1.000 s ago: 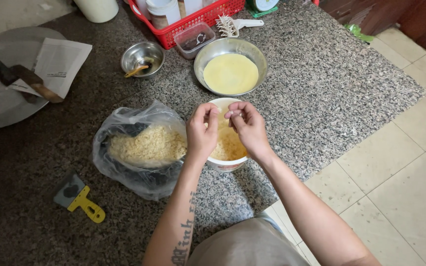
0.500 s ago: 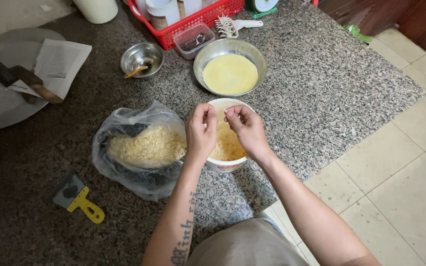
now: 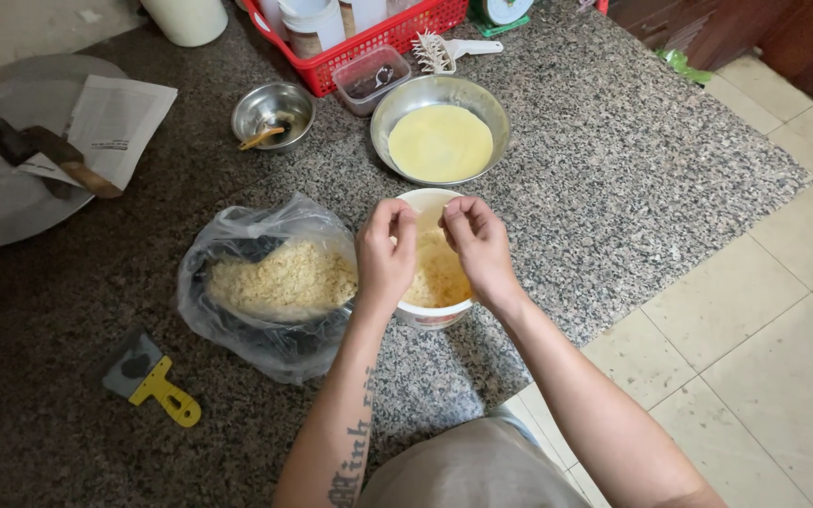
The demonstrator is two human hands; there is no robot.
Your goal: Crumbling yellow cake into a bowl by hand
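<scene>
White bowl [image 3: 430, 202] of yellow batter lies directly beneath both hands' fingers [image 3: 405, 218].

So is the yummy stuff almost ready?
Partly. The steel bowl already holds smooth yellow batter. Both hands, left and right, work over the white bowl of yellow mix. The bag is full of crumbs, so plenty seems left.

crumb bag [image 3: 270, 282] crowding left of white bowl [image 3: 430, 212], steel bowl [image 3: 439, 141] behind, bare granite right
</scene>
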